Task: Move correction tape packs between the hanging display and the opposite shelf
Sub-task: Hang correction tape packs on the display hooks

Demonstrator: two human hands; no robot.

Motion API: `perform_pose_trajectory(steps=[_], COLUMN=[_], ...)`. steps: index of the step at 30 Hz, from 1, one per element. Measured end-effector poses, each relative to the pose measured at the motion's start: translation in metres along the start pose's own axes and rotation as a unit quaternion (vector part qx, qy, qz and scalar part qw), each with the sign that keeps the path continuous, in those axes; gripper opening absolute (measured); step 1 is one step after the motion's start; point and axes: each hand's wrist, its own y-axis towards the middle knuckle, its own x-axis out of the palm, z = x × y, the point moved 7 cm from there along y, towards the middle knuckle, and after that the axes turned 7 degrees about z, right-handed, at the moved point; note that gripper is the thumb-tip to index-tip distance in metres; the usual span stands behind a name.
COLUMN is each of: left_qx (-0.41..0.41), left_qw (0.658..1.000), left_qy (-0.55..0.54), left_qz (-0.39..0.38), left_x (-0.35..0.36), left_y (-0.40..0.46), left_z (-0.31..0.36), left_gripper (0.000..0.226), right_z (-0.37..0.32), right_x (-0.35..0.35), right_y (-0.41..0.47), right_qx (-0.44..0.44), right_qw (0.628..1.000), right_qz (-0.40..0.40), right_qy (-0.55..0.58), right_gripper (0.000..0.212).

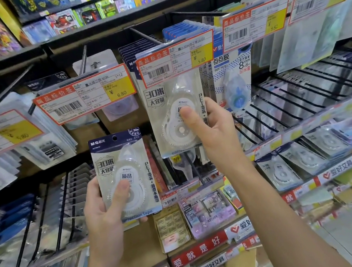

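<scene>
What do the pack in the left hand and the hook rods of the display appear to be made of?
Pack in the left hand: seemingly a printed card backing, matte, with a clear glossy plastic blister; the dispenser shows through and the dome catches highlights. Hook rods: probably metal with a dark coating; thin, straight and black. That is a guess from looks.

Hanging display (146, 34) hooks carry correction tape packs (172, 101), price tags (176, 59).

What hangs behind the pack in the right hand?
More navy-topped packs on the same peg behind the white correction tape pack that the right hand holds; their count stays hidden.
</scene>
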Motion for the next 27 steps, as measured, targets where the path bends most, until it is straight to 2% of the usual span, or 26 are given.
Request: perform_pose_trajectory(steps=[4,7,12,18,24,27], left_qx=[-0.006,-0.005,-0.004,-0.012,-0.019,-0.016], left_qw=[1.0,1.0,1.0,1.0,1.0,1.0], left_qy=[-0.002,-0.001,0.004,0.004,0.01,0.006], left_qz=[0.0,0.001,-0.001,-0.002,0.009,0.011], left_x=[-0.001,-0.002,0.0,-0.002,-0.005,-0.006], left_y=[0.0,0.001,0.003,0.005,0.006,0.009], left_z=[-0.001,-0.002,-0.002,-0.003,-0.002,-0.002], left_gripper=[0.02,0.019,0.02,0.022,0.024,0.024], right_z=[0.003,0.003,-0.004,-0.009,-0.009,-0.007], right_x=[0.0,0.002,0.005,0.004,0.003,-0.002], right_y=[0.005,0.006,0.007,0.004,0.0,-0.007], right_qx=[0.008,0.023,0.012,0.014,0.022,0.046], right_qw=[1.0,1.0,0.999,0.999,0.999,0.998], right_qz=[0.002,0.003,0.033,0.053,0.046,0.044], right_qy=[0.005,0.01,0.027,0.001,-0.006,-0.009], right_gripper=[0.013,0.025,0.033,0.048,0.046,0.032])
